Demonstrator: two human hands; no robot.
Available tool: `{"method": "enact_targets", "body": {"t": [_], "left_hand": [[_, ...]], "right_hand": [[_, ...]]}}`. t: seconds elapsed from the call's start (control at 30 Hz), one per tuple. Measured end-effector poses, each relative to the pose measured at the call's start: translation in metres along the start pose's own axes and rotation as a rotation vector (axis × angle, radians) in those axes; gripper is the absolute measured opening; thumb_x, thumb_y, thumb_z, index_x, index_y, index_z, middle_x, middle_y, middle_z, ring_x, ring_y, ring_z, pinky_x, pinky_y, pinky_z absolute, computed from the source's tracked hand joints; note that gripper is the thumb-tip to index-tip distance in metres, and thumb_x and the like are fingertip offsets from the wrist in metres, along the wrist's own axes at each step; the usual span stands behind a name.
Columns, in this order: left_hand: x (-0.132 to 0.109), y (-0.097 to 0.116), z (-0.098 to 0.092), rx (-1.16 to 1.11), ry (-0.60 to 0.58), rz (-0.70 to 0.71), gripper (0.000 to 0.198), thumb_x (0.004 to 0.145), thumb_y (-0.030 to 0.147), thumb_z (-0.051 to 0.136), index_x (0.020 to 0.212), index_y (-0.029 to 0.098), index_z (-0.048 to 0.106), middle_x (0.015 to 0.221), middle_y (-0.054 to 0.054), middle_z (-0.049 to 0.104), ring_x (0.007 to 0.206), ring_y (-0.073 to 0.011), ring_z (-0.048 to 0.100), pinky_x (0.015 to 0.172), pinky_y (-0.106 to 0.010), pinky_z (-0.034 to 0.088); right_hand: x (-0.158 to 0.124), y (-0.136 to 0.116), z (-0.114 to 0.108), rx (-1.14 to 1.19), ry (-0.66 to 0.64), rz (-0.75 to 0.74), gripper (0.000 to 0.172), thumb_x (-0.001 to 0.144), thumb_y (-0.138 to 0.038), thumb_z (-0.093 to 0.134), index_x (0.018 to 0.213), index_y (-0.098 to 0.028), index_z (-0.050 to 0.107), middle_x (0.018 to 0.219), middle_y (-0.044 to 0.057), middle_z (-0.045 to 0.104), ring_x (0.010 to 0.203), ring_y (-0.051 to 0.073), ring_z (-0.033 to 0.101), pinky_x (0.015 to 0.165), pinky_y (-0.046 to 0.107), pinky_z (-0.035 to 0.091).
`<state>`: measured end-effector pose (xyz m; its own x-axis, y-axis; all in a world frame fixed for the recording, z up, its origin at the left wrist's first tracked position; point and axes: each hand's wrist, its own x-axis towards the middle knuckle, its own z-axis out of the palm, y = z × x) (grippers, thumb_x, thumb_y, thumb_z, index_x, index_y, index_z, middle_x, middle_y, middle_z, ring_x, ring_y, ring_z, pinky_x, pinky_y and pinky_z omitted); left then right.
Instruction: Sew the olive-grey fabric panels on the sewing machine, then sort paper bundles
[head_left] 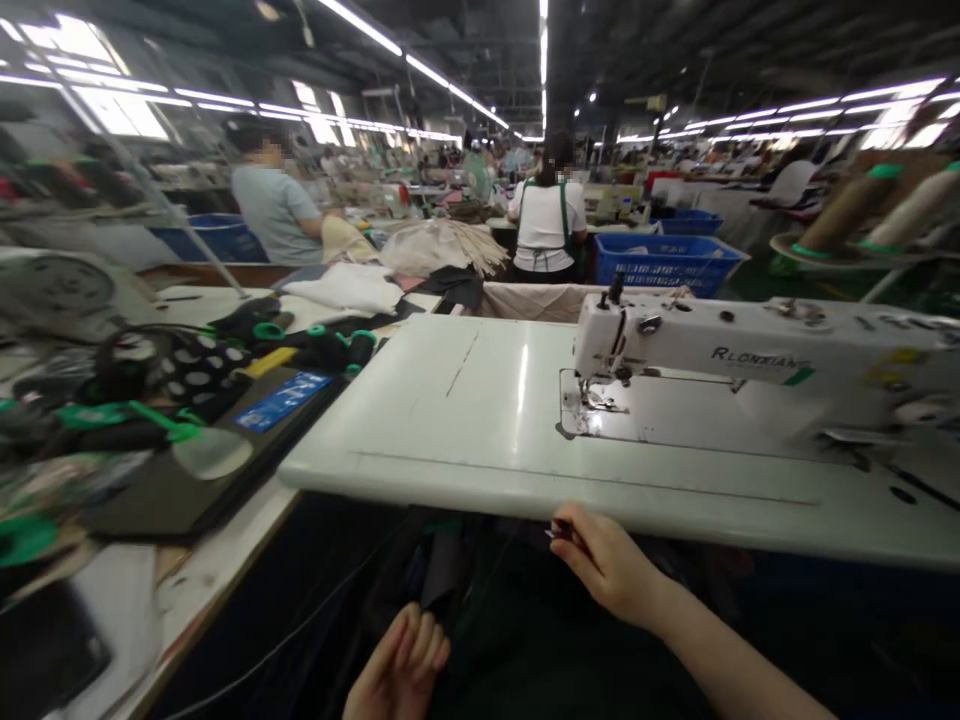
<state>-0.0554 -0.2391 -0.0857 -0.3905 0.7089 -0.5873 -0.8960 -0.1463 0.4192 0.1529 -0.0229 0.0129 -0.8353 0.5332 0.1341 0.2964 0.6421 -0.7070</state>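
**Dark cloth (540, 640) under two bare hands at a RLONXIAN industrial sewing machine (750, 345)**

Dark cloth fills the foreground, just below the front edge of a white machine table (450, 420). The right hand (607, 565) is closed narrow, thumb and fingertips pinching a small dark sliver (559, 533), too small to identify, near the table edge. Lower down, the left hand (397, 665) is half open, its fingers loosely curled against the cloth. Lettering on the machine's arm reads "RLONXIAN", though the final letters are hard to make out. Its presser foot (596, 398) sits over the table's inset plate. To the left, a bench (225, 510) holds dark cut pieces with green trim (225, 370) and a blue printed card (283, 400), its writing too blurred to read. Beyond, a co-worker in a white shirt (546, 215) stands near blue plastic crates (664, 262), another in a grey T-shirt (274, 205) works at left, and thread cones (847, 210) stand at upper right.
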Motion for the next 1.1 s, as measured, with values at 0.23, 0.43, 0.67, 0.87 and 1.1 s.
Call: {"method": "enact_targets", "body": {"t": [0.23, 0.43, 0.67, 0.87, 1.1], "left_hand": [[-0.027, 0.014, 0.024, -0.102, -0.258, 0.052, 0.034, 0.094, 0.022, 0.049, 0.061, 0.018, 0.043, 0.06, 0.004, 0.032, 0.055, -0.0099, 0.034, 0.067, -0.031, 0.042], [-0.027, 0.008, 0.025, -0.065, -0.348, 0.093, 0.036, 0.096, 0.026, 0.045, 0.061, 0.017, 0.043, 0.059, 0.005, 0.028, 0.054, -0.0098, 0.027, 0.066, -0.029, 0.038], [-0.021, 0.004, 0.07, -0.058, -0.514, 0.211, 0.031, 0.095, 0.032, 0.045, 0.068, 0.017, 0.042, 0.059, 0.006, 0.025, 0.051, -0.0083, 0.018, 0.051, -0.024, 0.02], [-0.032, 0.072, 0.085, 0.162, -0.629, 0.347, 0.033, 0.092, 0.037, 0.048, 0.066, 0.018, 0.04, 0.057, 0.006, 0.025, 0.048, -0.008, 0.018, 0.048, -0.025, 0.015], [-0.026, 0.092, 0.043, 0.559, -0.363, 0.6, 0.026, 0.087, 0.042, 0.062, 0.086, 0.015, 0.063, 0.075, -0.002, 0.057, 0.065, -0.0111, 0.044, 0.061, -0.025, 0.035]], "right_hand": [[0.036, -0.005, 0.035, -0.411, -0.266, -0.282, 0.02, 0.097, -0.039, 0.042, 0.101, -0.021, 0.05, 0.134, 0.009, 0.051, 0.07, 0.015, 0.061, 0.063, 0.031, 0.045], [0.036, 0.005, 0.053, -0.645, -0.219, -0.225, 0.023, 0.098, -0.036, 0.039, 0.091, -0.021, 0.054, 0.094, 0.004, 0.062, 0.06, 0.016, 0.059, 0.052, 0.027, 0.035], [0.038, -0.023, 0.072, 0.288, -0.14, 0.068, 0.032, 0.092, -0.052, 0.048, 0.109, -0.026, 0.055, 0.101, 0.004, 0.065, 0.071, 0.015, 0.058, 0.063, 0.027, 0.046], [0.022, -0.058, 0.115, 1.048, -0.556, 0.546, 0.057, 0.09, -0.07, 0.03, 0.094, -0.02, 0.056, 0.049, -0.008, 0.041, 0.032, 0.003, 0.01, 0.033, 0.02, 0.007], [0.028, -0.061, 0.109, 1.071, -0.38, 0.541, 0.039, 0.085, -0.055, 0.061, 0.075, -0.021, 0.044, 0.055, -0.011, 0.022, 0.043, 0.004, 0.01, 0.039, 0.018, 0.013]]}}
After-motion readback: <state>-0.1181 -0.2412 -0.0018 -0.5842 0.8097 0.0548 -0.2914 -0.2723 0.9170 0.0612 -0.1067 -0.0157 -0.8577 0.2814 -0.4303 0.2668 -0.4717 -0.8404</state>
